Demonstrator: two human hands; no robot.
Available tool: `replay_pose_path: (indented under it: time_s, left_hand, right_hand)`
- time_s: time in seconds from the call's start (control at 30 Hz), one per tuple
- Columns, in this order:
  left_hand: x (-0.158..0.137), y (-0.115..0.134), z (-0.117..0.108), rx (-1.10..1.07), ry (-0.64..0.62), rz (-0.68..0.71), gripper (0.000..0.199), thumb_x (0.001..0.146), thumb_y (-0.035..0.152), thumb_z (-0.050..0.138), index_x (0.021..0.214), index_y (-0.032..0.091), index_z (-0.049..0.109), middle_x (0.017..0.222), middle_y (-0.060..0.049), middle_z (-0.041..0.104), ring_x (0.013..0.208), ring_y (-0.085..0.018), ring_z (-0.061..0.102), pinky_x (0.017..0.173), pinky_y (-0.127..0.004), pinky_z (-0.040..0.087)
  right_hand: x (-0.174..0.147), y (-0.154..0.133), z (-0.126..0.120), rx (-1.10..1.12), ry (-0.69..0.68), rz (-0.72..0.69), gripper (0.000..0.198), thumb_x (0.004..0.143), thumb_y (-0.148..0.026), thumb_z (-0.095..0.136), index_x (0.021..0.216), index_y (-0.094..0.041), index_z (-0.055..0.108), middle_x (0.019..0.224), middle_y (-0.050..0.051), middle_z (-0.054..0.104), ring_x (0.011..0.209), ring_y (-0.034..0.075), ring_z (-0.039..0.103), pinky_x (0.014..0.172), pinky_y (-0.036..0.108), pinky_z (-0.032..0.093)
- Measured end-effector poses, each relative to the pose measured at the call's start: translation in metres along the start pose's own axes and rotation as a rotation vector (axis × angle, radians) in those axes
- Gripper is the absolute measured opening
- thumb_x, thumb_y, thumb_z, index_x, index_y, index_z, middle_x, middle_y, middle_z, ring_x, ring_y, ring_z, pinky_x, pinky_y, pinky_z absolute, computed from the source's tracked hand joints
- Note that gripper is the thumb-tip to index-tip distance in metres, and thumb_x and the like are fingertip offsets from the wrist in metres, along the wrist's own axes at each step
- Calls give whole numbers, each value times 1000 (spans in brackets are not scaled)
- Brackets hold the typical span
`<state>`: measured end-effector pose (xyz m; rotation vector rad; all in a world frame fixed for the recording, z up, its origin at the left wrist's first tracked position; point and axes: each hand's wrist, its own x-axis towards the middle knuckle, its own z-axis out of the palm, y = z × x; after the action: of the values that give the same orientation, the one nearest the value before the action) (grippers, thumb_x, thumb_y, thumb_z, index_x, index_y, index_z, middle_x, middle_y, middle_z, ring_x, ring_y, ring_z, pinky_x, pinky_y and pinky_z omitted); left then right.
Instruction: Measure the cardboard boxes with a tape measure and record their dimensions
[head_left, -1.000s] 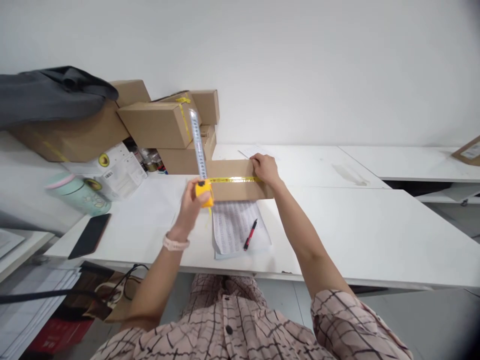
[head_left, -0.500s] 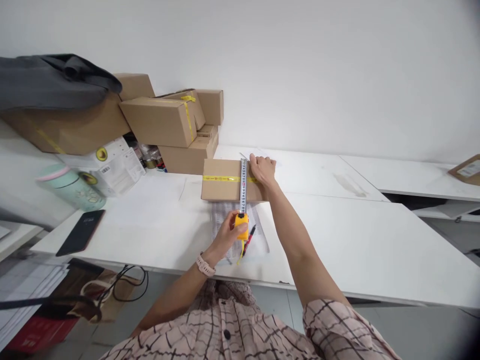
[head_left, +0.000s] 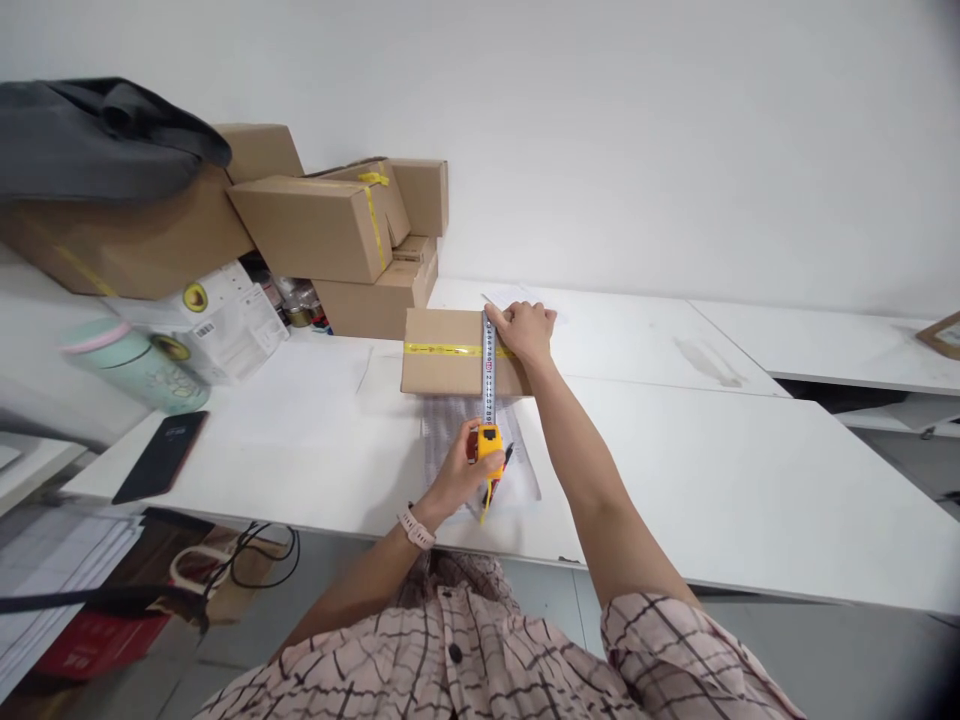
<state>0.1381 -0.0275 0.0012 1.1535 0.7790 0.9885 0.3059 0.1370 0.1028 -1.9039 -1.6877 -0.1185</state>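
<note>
A small cardboard box [head_left: 442, 370] with yellow tape across its top lies on the table before me. My left hand [head_left: 465, 470] is closed around a yellow tape measure [head_left: 490, 446] at the box's near side. Its metal blade [head_left: 489, 375] runs straight across the top of the box to the far edge. There my right hand [head_left: 527, 330] is closed, thumb pressed on the blade's end and fingers curled at the far edge of the box. Under the tape measure lie a printed sheet [head_left: 442, 440] and a pen [head_left: 508, 455], partly hidden.
Cardboard boxes [head_left: 307, 225] are stacked at the back left, beside a dark bag [head_left: 97, 140]. A mint bottle [head_left: 139, 365] leans by a white carton [head_left: 232, 330]; a phone [head_left: 161, 457] lies near the table's left edge. Another brown item [head_left: 941, 335] sits far right.
My right thumb has moved left onto the end of the blade. The tape measure has shifted slightly right in my left hand, and the whole view has tilted a little.
</note>
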Motion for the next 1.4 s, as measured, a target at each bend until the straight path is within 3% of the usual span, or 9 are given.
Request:
replay_pose_path:
  time_s: [0.4,0.5,0.6,0.77,0.9,1.1,1.2,1.3,1.4]
  left_hand:
    - [3,-6,-4,-39,-11,-29,61,74,41,83,122,22,50,106,-5,64,81,-14,63,70,-27,54]
    - [-7,-5,-12,-72,-18,-1,63,74,41,83,124,23,48,110,-6,65,86,-16,64,74,-29,55]
    - [-29,-9,-28,-70,-12,17,70,73,39,84,129,26,44,119,-8,64,95,-18,65,80,-31,55]
    - [-70,-32,-57,-3,-13,-38,72,76,37,82,134,25,41,121,-9,63,96,-19,65,82,-32,54]
    - [-86,-45,-68,94,-23,-69,73,73,34,82,134,23,42,118,-8,62,98,-20,63,81,-30,52]
    - [-85,-48,-75,254,-87,-86,76,74,35,79,137,20,41,124,-10,59,105,-23,60,89,-34,51]
    - [-84,-47,-77,271,-99,-92,76,75,37,78,139,20,39,126,-11,59,107,-24,61,91,-37,51]
    - [-83,-45,-77,284,-118,-102,77,76,38,77,140,21,39,127,-11,59,110,-25,61,93,-39,51]
    - [-84,-43,-76,315,-124,-116,77,76,38,77,140,21,39,128,-12,59,108,-25,61,92,-39,52]
  right_hand:
    - [-1,2,1,39,30,-3,68,100,-64,25,94,-16,73,107,18,71,111,35,55,102,53,32]
    - [-1,7,3,57,12,-19,71,102,-61,17,98,-16,72,109,18,70,116,34,53,105,55,29]
    - [-6,9,2,61,18,-49,70,99,-68,22,102,-17,70,110,17,68,117,35,51,106,55,28]
    - [-35,5,-4,73,42,-69,68,97,-70,25,110,-17,66,115,17,64,122,37,46,109,56,24]
    - [-71,5,-5,44,89,-89,64,99,-64,23,117,-18,63,121,18,61,127,37,43,109,56,22]
    - [-120,29,36,26,269,-167,52,96,-63,43,111,-19,66,116,14,66,113,31,53,103,51,26]
    - [-134,40,53,58,271,-232,48,94,-61,51,111,-20,67,117,13,68,110,28,56,102,48,29]
    - [-134,40,45,151,242,-203,45,101,-55,39,109,-23,69,116,10,70,111,26,57,105,49,29]
    - [-125,29,19,414,179,-104,57,105,-55,20,110,-26,69,109,7,72,108,23,59,104,49,37]
